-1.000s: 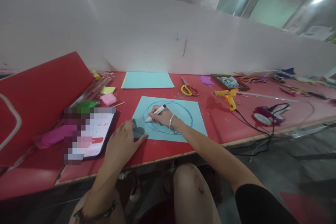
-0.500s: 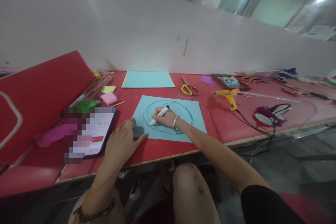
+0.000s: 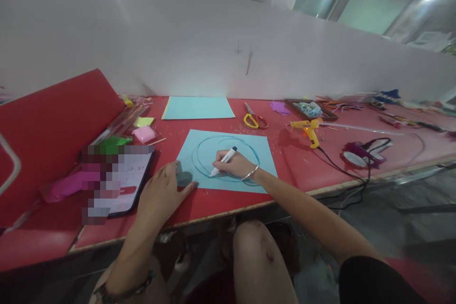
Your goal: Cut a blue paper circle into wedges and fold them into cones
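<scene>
A light blue paper sheet (image 3: 265, 154) lies on the red table (image 3: 302, 171) with a drawn circle (image 3: 199, 149) on it. My right hand (image 3: 233, 164) grips a white marker (image 3: 223, 161), its tip touching the paper at the circle's lower part. My left hand (image 3: 162, 192) lies flat with fingers spread on the sheet's near left corner, pressing it down.
A phone (image 3: 130, 183) lies left of the sheet. A second blue sheet (image 3: 197, 108), yellow-handled scissors (image 3: 252, 118), a yellow glue gun (image 3: 308, 128) with its black cable, a small tray (image 3: 308, 109) and purple tape (image 3: 358, 156) sit farther back and right. A white partition (image 3: 213, 47) backs the table.
My right hand has slid the marker to the right and nearer along the lower arc of the circle. My left hand has stayed on the paper's corner.
</scene>
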Demonstrator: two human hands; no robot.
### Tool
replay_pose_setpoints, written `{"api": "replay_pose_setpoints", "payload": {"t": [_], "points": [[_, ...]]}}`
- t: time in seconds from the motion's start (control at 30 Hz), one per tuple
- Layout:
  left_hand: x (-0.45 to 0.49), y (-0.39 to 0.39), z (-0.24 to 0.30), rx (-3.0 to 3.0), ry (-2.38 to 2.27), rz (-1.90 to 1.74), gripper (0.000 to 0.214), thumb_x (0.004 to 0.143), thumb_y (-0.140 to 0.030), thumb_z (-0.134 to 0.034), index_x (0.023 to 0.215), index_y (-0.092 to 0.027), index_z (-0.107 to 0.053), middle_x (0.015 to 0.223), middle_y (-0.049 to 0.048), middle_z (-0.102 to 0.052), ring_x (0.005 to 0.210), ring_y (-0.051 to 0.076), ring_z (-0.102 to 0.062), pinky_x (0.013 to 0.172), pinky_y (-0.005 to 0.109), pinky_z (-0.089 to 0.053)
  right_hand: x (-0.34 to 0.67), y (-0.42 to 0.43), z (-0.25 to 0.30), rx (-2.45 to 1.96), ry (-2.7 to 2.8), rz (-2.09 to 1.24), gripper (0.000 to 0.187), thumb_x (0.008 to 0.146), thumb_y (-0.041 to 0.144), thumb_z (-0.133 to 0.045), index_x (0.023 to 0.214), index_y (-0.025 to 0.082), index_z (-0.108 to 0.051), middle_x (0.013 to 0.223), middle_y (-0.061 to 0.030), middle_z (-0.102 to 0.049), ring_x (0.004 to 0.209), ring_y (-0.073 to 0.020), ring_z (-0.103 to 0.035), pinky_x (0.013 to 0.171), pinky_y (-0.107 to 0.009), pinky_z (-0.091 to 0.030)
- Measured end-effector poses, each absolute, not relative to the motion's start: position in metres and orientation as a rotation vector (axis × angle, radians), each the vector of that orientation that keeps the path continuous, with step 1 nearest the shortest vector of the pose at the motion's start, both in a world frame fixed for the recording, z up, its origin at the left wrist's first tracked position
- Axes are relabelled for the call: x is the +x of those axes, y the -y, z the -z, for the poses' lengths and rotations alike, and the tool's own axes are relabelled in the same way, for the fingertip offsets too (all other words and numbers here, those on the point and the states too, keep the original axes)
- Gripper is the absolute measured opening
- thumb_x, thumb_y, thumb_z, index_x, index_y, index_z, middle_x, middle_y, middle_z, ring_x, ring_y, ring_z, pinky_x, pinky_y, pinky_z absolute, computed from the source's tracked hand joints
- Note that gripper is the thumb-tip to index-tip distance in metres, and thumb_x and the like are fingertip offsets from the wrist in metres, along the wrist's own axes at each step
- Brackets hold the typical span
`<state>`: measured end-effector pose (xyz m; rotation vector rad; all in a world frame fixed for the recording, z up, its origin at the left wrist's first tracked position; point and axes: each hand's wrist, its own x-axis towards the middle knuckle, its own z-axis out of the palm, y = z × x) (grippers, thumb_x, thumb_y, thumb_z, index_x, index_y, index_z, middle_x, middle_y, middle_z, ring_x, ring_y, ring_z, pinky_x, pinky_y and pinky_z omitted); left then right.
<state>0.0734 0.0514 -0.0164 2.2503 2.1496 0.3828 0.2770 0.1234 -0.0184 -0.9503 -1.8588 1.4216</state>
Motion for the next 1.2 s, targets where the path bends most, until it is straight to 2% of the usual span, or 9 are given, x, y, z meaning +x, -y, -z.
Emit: {"api": "replay_pose_setpoints", "payload": {"t": [0.4, 0.63, 0.87, 1.07, 1.13, 1.2], "points": [[0.069, -0.056, 0.022, 2.257, -2.139, -0.411, 0.065, 0.075, -0.053, -0.049, 0.121, -0.008, -0.045, 0.124, 0.0170, -0.055, 0.114, 0.029, -0.051, 0.092, 0.039, -0.042, 0.305, -0.116, 0.012, -1.040, 1.938, -1.421, 0.022, 0.070, 0.033, -0.059, 0.060, 0.017, -0.048, 0.048, 0.0050, -0.052, 0.044, -0.0063, -0.043, 0.043, -0.018, -0.033], [0.070, -0.057, 0.021, 2.215, -2.144, -0.403, 0.069, 0.073, -0.056, -0.047, 0.122, -0.008, -0.044, 0.121, 0.0180, -0.057, 0.111, 0.030, -0.053, 0.089, 0.040, -0.043, 0.324, -0.117, 0.009, -1.128, 1.951, -1.455, 0.020, 0.071, 0.030, -0.057, 0.059, 0.018, -0.047, 0.046, 0.0048, -0.052, 0.043, -0.0070, -0.045, 0.042, -0.018, -0.035], [0.070, -0.057, 0.016, 2.173, -2.137, -0.356, 0.071, 0.073, -0.056, -0.047, 0.123, -0.006, -0.042, 0.121, 0.0194, -0.056, 0.112, 0.030, -0.052, 0.092, 0.040, -0.042, 0.340, -0.118, 0.005, -1.190, 2.012, -1.387, 0.019, 0.071, 0.025, -0.056, 0.057, 0.017, -0.046, 0.045, 0.0052, -0.052, 0.041, -0.0065, -0.045, 0.041, -0.017, -0.035], [0.072, -0.055, 0.018, 2.216, -2.122, -0.413, 0.065, 0.073, -0.054, -0.048, 0.120, -0.009, -0.043, 0.116, 0.0189, -0.058, 0.109, 0.030, -0.054, 0.090, 0.041, -0.043, 0.354, -0.123, 0.005, -1.188, 1.947, -1.425, 0.022, 0.069, 0.028, -0.060, 0.055, 0.017, -0.046, 0.041, 0.0057, -0.050, 0.036, -0.0056, -0.041, 0.038, -0.018, -0.032], [0.073, -0.052, 0.017, 2.281, -2.163, -0.487, 0.061, 0.073, -0.053, -0.050, 0.115, -0.009, -0.044, 0.119, 0.0208, -0.056, 0.115, 0.032, -0.050, 0.098, 0.046, -0.036, 0.359, -0.125, 0.009, -1.149, 1.879, -1.467, 0.025, 0.066, 0.032, -0.063, 0.054, 0.017, -0.045, 0.038, 0.0061, -0.048, 0.034, -0.0060, -0.041, 0.036, -0.018, -0.031], [0.070, -0.049, 0.015, 2.301, -2.222, -0.636, 0.056, 0.075, -0.052, -0.049, 0.113, -0.011, -0.043, 0.128, 0.0222, -0.048, 0.127, 0.035, -0.036, 0.105, 0.055, -0.020, 0.363, -0.127, 0.014, -1.116, 1.807, -1.485, 0.028, 0.066, 0.035, -0.064, 0.055, 0.018, -0.045, 0.034, 0.0073, -0.044, 0.032, -0.0061, -0.039, 0.035, -0.017, -0.029]]}}
